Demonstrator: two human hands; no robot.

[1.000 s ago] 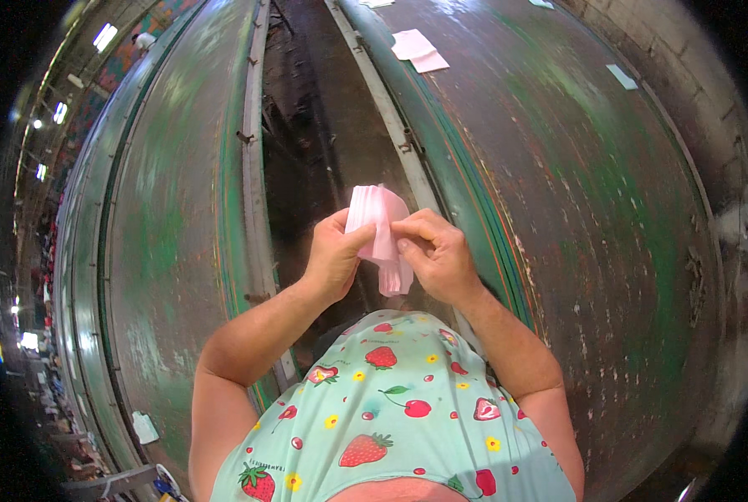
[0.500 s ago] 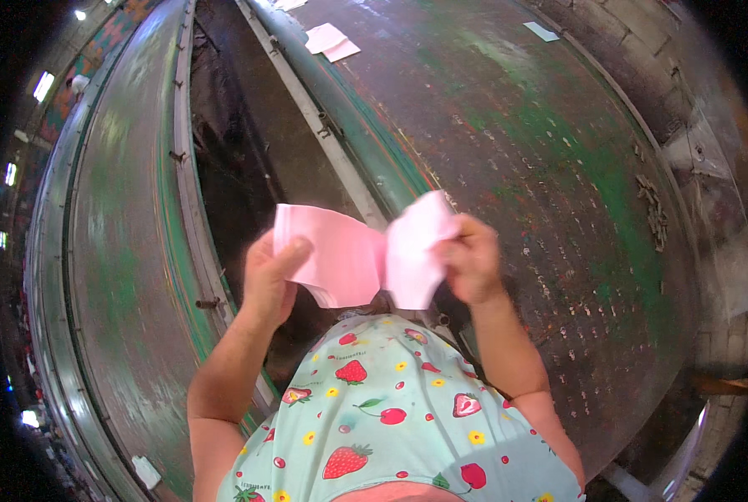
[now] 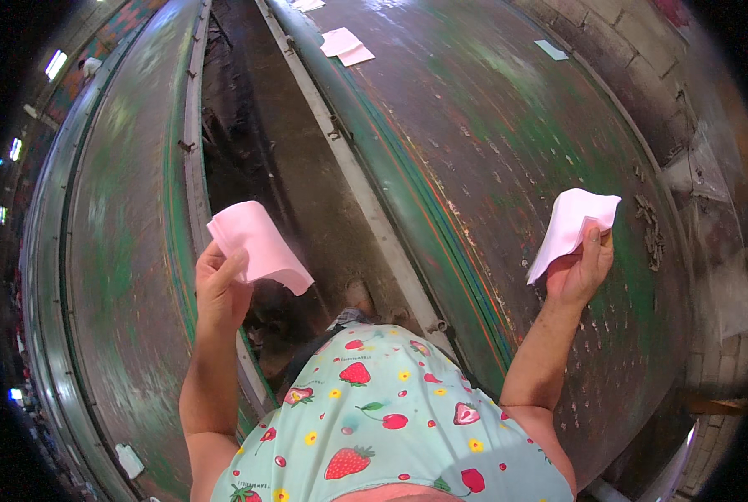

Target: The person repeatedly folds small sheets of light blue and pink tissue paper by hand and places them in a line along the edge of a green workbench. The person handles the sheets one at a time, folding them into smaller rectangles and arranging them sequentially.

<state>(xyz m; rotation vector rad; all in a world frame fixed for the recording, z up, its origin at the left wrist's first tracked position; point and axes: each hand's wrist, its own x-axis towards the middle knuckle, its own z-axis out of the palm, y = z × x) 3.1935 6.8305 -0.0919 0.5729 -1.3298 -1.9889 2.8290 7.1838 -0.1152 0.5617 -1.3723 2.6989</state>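
Observation:
My left hand (image 3: 223,284) grips a stack of pink fabric pieces (image 3: 259,245), thumb on top, above the gap between the two long tables. Held out over the right table, my right hand (image 3: 583,266) pinches a pale pink fabric piece (image 3: 568,224) whose edges curl; whether it is one layer or several I cannot tell. The two hands are wide apart.
Long paint-stained tables run away from me, one on the left (image 3: 123,251) and one on the right (image 3: 474,167), with metal rails (image 3: 366,209) along the gap. Folded pale pieces (image 3: 347,47) and a bluish sheet (image 3: 551,50) lie at the right table's far end.
My hands have moved apart. The left went left with the pink stack; the right swung out to the right over the table with the paler piece. Before, the pieces met in front of me.

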